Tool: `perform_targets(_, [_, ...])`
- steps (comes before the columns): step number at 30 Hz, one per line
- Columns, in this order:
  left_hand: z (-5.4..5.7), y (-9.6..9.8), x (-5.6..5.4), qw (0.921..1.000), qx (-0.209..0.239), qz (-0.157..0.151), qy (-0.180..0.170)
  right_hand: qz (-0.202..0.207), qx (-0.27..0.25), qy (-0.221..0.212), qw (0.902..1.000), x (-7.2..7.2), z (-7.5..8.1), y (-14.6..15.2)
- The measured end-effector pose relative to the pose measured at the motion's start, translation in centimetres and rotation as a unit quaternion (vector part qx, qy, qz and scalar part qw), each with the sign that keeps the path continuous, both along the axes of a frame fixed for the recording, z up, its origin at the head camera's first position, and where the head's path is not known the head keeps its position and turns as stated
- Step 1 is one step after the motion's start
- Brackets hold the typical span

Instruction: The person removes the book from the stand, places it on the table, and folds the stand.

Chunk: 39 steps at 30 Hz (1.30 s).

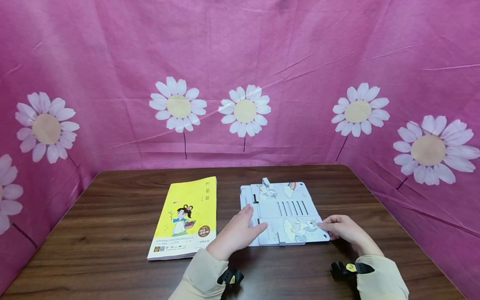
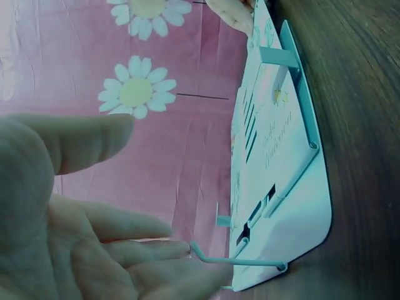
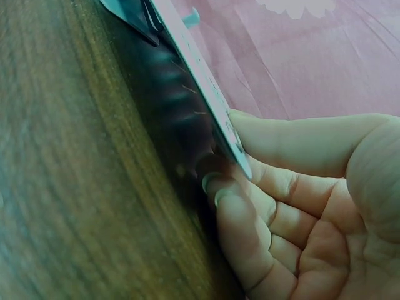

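Observation:
A white folding book stand with unicorn and rainbow prints lies nearly flat on the table. It has several slots and small page clips. My right hand pinches its near right corner; the right wrist view shows the thumb on the printed face, other fingers curled beneath, and that edge raised off the wood. At the stand's left side is my left hand, thumb spread from the other fingers. In the left wrist view those fingers lie near a bent metal arm; whether they touch it I cannot tell.
Left of the stand lies a yellow book with a cartoon girl on its cover. Both rest on a dark brown wooden table. A pink cloth with white daisies hangs behind and at the sides.

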<state>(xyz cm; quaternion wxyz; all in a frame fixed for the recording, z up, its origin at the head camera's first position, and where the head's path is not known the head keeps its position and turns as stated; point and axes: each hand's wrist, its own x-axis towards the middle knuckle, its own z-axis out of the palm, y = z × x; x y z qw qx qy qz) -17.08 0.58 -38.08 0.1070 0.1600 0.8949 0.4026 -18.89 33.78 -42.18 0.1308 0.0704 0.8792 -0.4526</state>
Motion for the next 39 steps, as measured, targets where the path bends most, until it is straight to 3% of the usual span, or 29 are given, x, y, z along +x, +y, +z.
perform_targets(8, [-0.4, 0.0, -0.1, 0.9992, -0.015, 0.004, -0.038, 0.0, 0.006, -0.001, 1.0, 0.0, 0.1, 0.0])
perform_targets(17, [-0.7, -0.2, -0.2, 0.9992, -0.021, -0.023, -0.023, -0.004, 0.009, -0.002, 1.0, -0.1, 0.2, -0.1])
perform_targets(26, [-1.0, 0.3, 0.0, 0.9987, -0.025, -0.028, -0.035, -0.009, 0.011, -0.011, 0.9998, -0.1, 0.0, 0.1])
perform_targets(33, [-2.2, 1.4, 0.2, 0.9985, -0.023, -0.027, -0.042, -0.009, 0.012, -0.01, 0.9998, 0.0, 0.0, 0.2])
perform_targets(39, [-3.1, 2.0, 0.1, 0.997, -0.067, -0.037, -0.013, -0.009, 0.007, -0.012, 0.9999, -0.1, 0.1, 0.1])
